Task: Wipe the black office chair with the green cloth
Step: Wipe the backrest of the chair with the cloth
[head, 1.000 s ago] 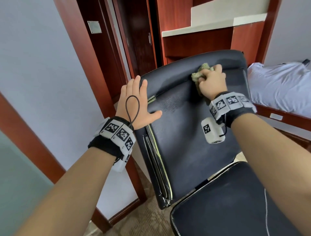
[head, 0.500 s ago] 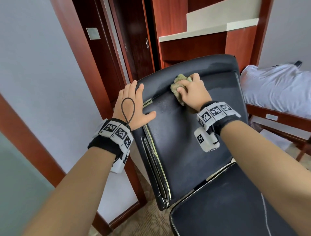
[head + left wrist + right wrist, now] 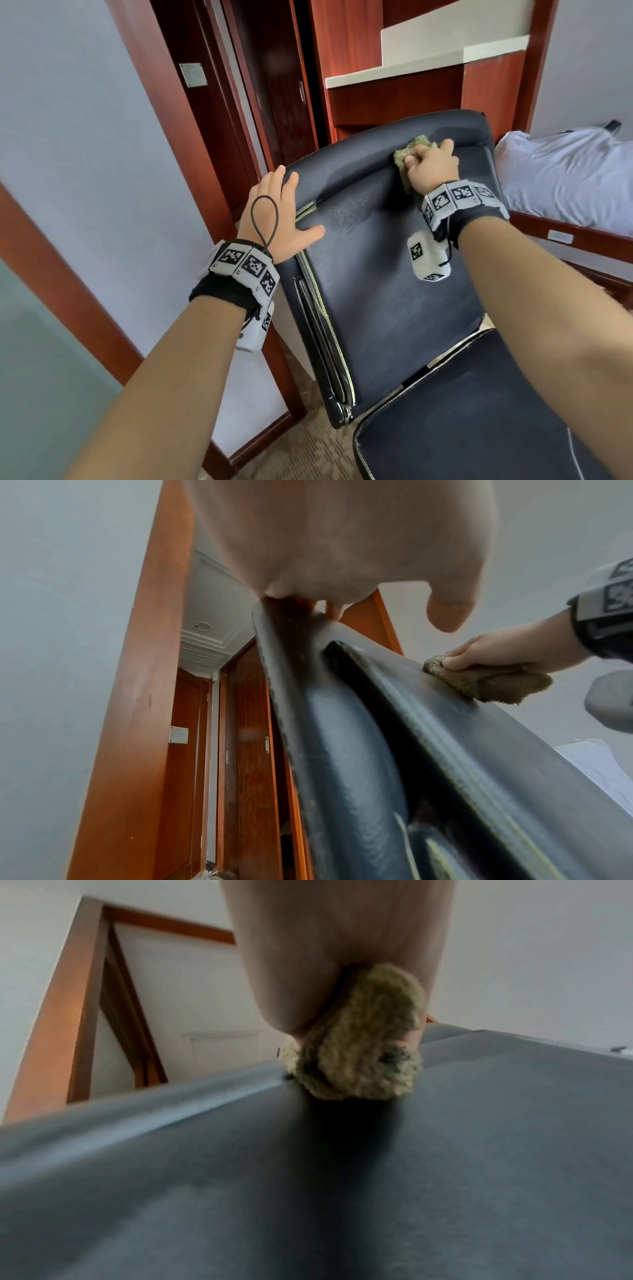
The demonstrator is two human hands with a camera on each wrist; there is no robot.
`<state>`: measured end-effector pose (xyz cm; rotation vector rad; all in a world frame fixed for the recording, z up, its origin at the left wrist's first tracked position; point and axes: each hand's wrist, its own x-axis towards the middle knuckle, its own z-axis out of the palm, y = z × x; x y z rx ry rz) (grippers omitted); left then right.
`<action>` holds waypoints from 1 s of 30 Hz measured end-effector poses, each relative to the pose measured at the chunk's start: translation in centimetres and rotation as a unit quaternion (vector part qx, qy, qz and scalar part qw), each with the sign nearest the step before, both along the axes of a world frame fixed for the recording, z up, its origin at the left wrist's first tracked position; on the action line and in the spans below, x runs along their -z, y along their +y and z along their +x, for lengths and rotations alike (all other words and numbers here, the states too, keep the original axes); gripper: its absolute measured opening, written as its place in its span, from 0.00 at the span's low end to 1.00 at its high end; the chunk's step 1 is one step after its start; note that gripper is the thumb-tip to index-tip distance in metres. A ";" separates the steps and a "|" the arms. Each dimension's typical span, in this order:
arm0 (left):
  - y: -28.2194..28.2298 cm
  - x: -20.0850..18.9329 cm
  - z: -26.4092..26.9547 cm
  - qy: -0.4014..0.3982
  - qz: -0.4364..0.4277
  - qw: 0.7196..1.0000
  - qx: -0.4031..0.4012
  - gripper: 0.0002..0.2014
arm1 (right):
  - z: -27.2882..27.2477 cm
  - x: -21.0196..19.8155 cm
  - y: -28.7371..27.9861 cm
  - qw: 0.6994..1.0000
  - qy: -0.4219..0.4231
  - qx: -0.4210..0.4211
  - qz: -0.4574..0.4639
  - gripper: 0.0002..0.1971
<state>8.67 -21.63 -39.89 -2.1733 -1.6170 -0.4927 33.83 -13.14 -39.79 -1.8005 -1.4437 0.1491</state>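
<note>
While right hand (image 3: pixel 432 168) wipes chair (image 3: pixel 383 291) | bed (image 3: pixel 565 181) beside

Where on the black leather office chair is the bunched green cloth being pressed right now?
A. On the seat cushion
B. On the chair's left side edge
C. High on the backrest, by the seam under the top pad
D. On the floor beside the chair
C: the right hand grips the bunched green cloth against the upper backrest of the black leather office chair, while the left hand rests on its side edge.

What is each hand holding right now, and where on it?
Right hand grips the bunched green cloth in its fist. Left hand holds nothing; it rests flat on the chair backrest's edge.
</note>
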 end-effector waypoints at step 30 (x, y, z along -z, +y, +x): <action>-0.2 -0.4 -3.3 0.014 -0.045 0.996 0.081 0.55 | -7.4 2.3 -6.1 0.974 -0.056 -0.191 0.105 0.15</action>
